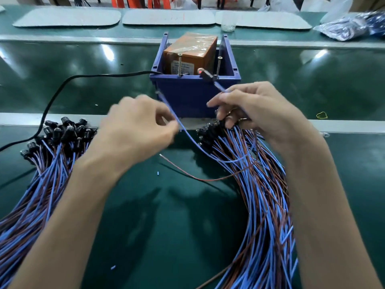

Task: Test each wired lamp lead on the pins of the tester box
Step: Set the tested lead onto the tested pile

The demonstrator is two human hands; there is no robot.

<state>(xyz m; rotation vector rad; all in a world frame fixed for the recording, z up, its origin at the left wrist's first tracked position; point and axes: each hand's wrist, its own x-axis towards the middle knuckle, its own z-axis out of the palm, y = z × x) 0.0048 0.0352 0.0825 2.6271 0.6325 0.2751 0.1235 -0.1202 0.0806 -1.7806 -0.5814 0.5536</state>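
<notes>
The blue tester box (193, 94) stands at the middle of the green bench, an orange block (190, 53) inside it and two screw pins (179, 64) (218, 65) rising from its front rim. A small lamp (203, 73) glows red at the rim by the right pin. My right hand (256, 109) grips the lamp's blue lead and a bunch of lamp heads from the right bundle (262, 184). My left hand (137, 130), blurred, pinches a blue wire (187, 134) that curves down to the right bundle. A loose red wire (187, 174) lies between my hands.
A second bundle of wired lamps (48, 155) lies at the left with its black lamp heads toward the box. A black cable (62, 88) runs from the box to the left edge. White pads (168, 16), a plastic cup (228, 22) and bags (350, 24) sit at the back.
</notes>
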